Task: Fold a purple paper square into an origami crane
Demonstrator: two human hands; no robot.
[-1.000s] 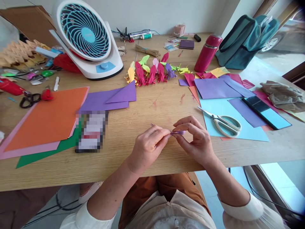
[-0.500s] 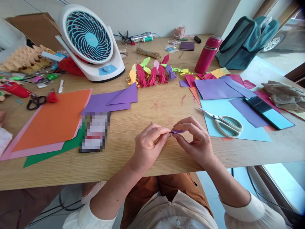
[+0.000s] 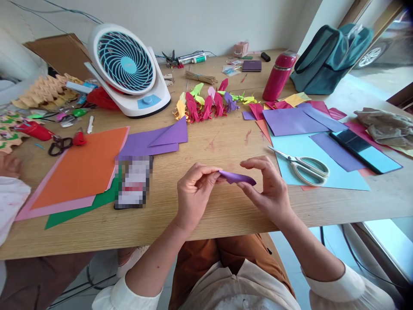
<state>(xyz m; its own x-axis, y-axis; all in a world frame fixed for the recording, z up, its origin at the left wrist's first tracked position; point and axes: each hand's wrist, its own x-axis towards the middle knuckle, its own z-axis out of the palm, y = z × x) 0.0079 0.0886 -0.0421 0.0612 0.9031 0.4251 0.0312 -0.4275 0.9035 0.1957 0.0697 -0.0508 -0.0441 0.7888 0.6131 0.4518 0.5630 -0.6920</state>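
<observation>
A small folded purple paper piece [image 3: 237,177] is held just above the wooden table [image 3: 200,215], near its front edge. My left hand [image 3: 193,196] pinches its left end between thumb and fingers. My right hand [image 3: 267,189] grips its right end from below, with the index finger stretched out above it. A row of finished folded paper figures [image 3: 206,101] in pink, red, yellow, green and purple stands farther back in the middle.
Scissors [image 3: 305,165] lie on light blue paper [image 3: 322,172] to the right, beside purple sheets [image 3: 290,120] and a red bottle [image 3: 279,75]. Orange paper [image 3: 80,168], a phone [image 3: 134,181] and a white fan [image 3: 129,69] are to the left. Another person's sleeve [image 3: 8,202] shows at far left.
The purple piece has been drawn out between my hands and now shows as a longer flat strip. My hands moved slightly apart. The view shifted, so the table things sit farther right.
</observation>
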